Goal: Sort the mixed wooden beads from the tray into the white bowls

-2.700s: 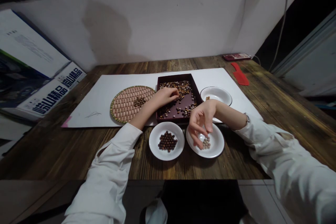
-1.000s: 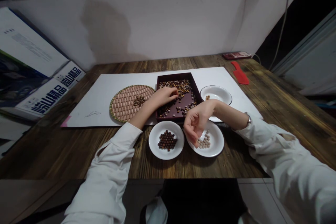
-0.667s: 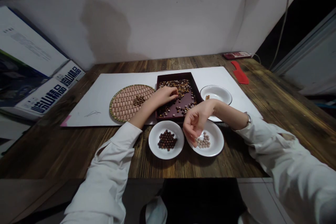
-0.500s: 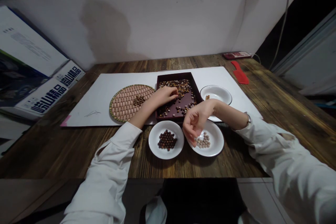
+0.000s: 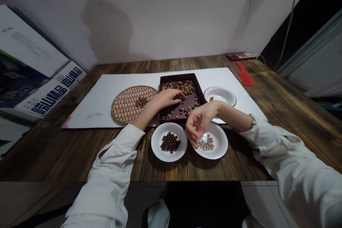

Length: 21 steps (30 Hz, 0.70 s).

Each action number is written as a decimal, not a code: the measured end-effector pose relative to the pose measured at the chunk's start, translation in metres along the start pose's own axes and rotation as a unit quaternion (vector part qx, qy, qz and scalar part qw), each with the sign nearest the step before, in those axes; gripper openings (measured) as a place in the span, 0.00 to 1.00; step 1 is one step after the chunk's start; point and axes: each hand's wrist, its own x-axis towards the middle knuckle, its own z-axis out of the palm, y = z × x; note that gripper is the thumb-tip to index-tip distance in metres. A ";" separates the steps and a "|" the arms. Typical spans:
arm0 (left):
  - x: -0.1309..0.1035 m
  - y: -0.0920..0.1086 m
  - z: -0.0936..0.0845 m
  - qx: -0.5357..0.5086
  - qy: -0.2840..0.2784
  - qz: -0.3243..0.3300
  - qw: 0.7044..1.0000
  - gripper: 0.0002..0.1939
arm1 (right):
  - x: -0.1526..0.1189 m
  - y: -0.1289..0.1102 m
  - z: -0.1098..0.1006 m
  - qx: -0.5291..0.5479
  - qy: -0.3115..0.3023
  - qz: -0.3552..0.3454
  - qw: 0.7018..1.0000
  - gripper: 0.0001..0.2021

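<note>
My left hand [image 5: 171,97] reaches over the dark red tray [image 5: 201,91], its fingertips down at the mixed beads [image 5: 184,86]. Its thumb sits apart from the bent fingers, and no bead shows between them. Above the left rim of a white plate [image 5: 220,146] hangs my right hand [image 5: 199,123], fingers curled downward and close together. Whatever they may hold is hidden. Pale beads [image 5: 207,143] lie on that plate beside the fingertips. Dark brown beads [image 5: 170,142] are gathered on another white plate [image 5: 158,152] to the left.
A round woven mat [image 5: 124,105] carries brown beads [image 5: 141,102]. Behind my right wrist, a white dish [image 5: 224,94] holds a few yellowish beads [image 5: 211,98]. A red comb-like tool [image 5: 244,75] and a phone [image 5: 241,56] lie at right; boxes [image 5: 50,96] stand at left.
My left hand has shifted slightly right within the tray, and its fingers have spread a little from the thumb. My right hand has hardly moved.
</note>
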 end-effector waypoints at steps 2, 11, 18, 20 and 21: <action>-0.001 0.001 -0.001 0.012 -0.004 0.009 1.000 0.15 | 0.000 0.000 0.000 0.000 0.000 -0.003 1.000 0.06; 0.000 0.002 -0.003 0.036 -0.030 0.019 0.999 0.14 | 0.001 0.001 0.001 0.016 0.005 -0.007 1.000 0.07; 0.001 -0.001 -0.001 0.039 -0.028 0.018 0.999 0.13 | 0.000 0.001 0.000 0.023 0.004 -0.014 1.000 0.05; 0.001 -0.001 -0.001 0.040 -0.029 0.018 0.999 0.13 | 0.001 0.002 0.000 0.023 0.005 -0.015 1.000 0.05; 0.001 -0.001 -0.001 0.040 -0.029 0.018 0.999 0.13 | 0.001 0.002 0.000 0.023 0.006 -0.016 1.000 0.05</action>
